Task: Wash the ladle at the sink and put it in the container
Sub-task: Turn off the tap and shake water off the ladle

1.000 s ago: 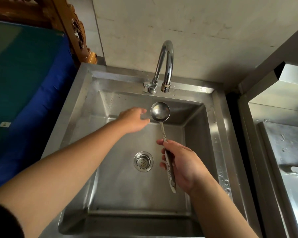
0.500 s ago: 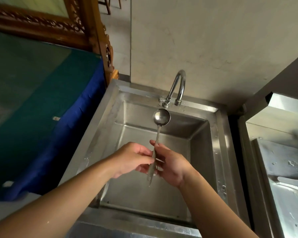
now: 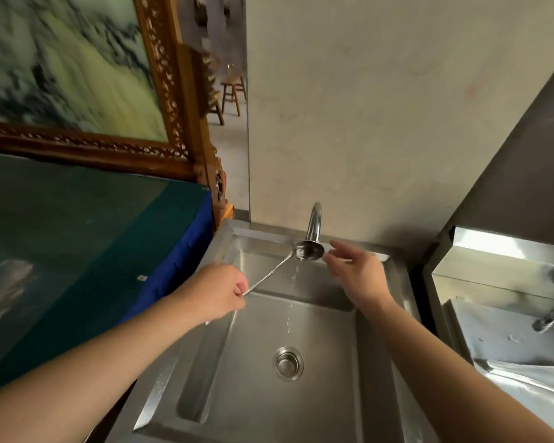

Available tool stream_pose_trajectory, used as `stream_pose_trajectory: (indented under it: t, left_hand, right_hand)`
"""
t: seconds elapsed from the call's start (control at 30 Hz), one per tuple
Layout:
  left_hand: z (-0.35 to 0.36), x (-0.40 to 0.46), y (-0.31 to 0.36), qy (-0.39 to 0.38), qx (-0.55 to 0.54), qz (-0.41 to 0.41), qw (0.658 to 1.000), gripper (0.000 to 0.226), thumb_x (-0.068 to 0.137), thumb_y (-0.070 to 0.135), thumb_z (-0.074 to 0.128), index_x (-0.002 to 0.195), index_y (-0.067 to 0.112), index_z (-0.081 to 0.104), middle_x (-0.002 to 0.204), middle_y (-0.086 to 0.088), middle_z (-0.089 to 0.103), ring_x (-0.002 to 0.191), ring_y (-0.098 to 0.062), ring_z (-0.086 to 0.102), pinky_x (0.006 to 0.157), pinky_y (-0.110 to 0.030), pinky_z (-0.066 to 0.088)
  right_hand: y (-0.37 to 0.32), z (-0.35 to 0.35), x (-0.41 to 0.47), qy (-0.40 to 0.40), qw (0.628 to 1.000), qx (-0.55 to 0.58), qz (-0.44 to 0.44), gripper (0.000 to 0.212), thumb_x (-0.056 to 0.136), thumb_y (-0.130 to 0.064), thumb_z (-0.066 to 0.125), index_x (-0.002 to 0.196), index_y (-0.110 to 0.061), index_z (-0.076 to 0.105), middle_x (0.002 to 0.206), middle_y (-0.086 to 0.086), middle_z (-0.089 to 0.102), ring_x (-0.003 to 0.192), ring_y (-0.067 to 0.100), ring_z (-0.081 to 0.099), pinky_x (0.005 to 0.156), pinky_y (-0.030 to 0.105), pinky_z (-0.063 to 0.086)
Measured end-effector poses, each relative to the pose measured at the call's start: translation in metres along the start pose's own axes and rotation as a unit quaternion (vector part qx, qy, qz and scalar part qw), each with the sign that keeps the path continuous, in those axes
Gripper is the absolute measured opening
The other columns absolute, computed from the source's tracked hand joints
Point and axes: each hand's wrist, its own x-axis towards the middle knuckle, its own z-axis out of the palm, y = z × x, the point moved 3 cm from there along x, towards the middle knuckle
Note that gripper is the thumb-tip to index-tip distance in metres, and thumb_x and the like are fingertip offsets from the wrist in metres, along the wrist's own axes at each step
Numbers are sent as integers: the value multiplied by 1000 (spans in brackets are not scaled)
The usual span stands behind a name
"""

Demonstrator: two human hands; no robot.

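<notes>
The ladle (image 3: 301, 254) hangs in the air over the back of the sink (image 3: 378, 346), its bowl directly under the spout of the chrome faucet (image 3: 314, 223) and near the sink's rear wall. A thin broken trickle of water falls from the bowl toward the basin floor, landing short of the drain strainer (image 3: 288, 362). The ladle's long axis runs diagonally: from the bowl at the upper right, the slim handle slopes down and to the left, ending inside the left hand (image 3: 219, 294).

That hand is closed in a fist around the handle's end, so the grip sits at the far end from the bowl, with nearly the whole handle between them. The right hand (image 3: 355, 271) is much nearer the bowl: it floats just to the right of it, fingers loosely spread and empty, fingertips close to the rim, though whether they touch it is unclear.

The wash looks underway rather than finished. The next move probably belongs to the right hand, which only has to slide left to rub the bowl, while the left steadies from a distance. No container is clearly identifiable in view.
</notes>
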Motion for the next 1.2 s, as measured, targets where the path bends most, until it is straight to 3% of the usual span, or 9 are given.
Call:
stream_pose_trajectory:
  t: [0.13, 0.2, 0.27, 0.37, 0.43, 0.6, 0.73, 1.0, 1.2]
  left_hand:
    - [-33, -4, 27, 75, 112, 77, 988, 17, 86, 15, 58, 69, 15, 62, 67, -3, 62, 60, -18, 59, 55, -38, 52]
    - [-55, -7, 41, 135, 150, 113, 973, 17, 90, 16, 58, 76, 21, 67, 73, 4, 61, 64, -15, 62, 59, -36, 55]
    - [-77, -9, 52, 204, 168, 153, 952, 15, 91, 17, 59, 90, 21, 73, 79, 6, 63, 66, -15, 64, 59, -34, 57]
    - [-105, -15, 64, 273, 162, 199, 927, 15, 90, 14, 60, 91, 16, 76, 79, 3, 66, 69, -18, 63, 59, -35, 56]
    - [-119, -17, 68, 294, 153, 218, 918, 16, 91, 13, 60, 94, 13, 76, 82, 0, 67, 74, -19, 64, 62, -37, 58]
    - [-154, -31, 73, 346, 89, 284, 890, 32, 85, -3, 69, 114, 9, 74, 95, -4, 73, 82, -21, 68, 71, -33, 60]
    - [-176, -40, 67, 373, 67, 319, 868, 34, 85, -6, 67, 116, 8, 74, 96, -5, 73, 84, -21, 68, 74, -32, 60]
    - [-198, -51, 38, 420, 38, 348, 837, 25, 87, 4, 66, 109, 10, 76, 95, -7, 74, 84, -20, 67, 73, -31, 60]
    - [-192, -62, 21, 426, 31, 353, 833, 26, 87, -1, 67, 108, 10, 77, 94, -8, 75, 84, -21, 67, 72, -31, 58]
  right_hand:
    - [-35, -32, -3, 20, 996, 2, -88, 17, 81, -31, 80, 97, -38, 81, 83, -12, 82, 80, 2, 75, 84, 30, 59]
    - [-48, -50, -5, 57, 989, -14, -135, 19, 82, -27, 81, 101, -28, 82, 89, -7, 82, 79, 2, 74, 83, 24, 58]
    - [-63, -67, -7, 90, 978, -33, -187, 21, 84, -24, 80, 104, -21, 82, 91, -6, 81, 77, -5, 70, 77, 10, 53]
    - [-83, -90, -16, 141, 960, -48, -237, 20, 85, -17, 79, 104, -19, 82, 89, -9, 78, 73, -17, 65, 71, -1, 44]
    - [-98, -100, -20, 164, 949, -51, -265, 18, 84, -14, 78, 102, -17, 83, 90, -7, 79, 72, -12, 67, 73, 0, 46]
    - [-140, -118, -44, 230, 918, -36, -320, 14, 84, -10, 78, 97, -13, 83, 92, -1, 81, 82, 9, 74, 82, 21, 58]
    - [-163, -120, -63, 275, 895, -40, -349, 13, 83, -5, 78, 95, -6, 82, 92, 5, 80, 82, 15, 74, 79, 20, 57]
    - [-180, -106, -94, 322, 861, -73, -386, 12, 83, -3, 77, 93, -4, 81, 90, 6, 80, 80, 18, 76, 75, 31, 61]
    - [-180, -96, -112, 331, 862, -75, -377, 11, 84, -6, 77, 94, -5, 81, 90, 7, 80, 80, 19, 76, 74, 33, 61]
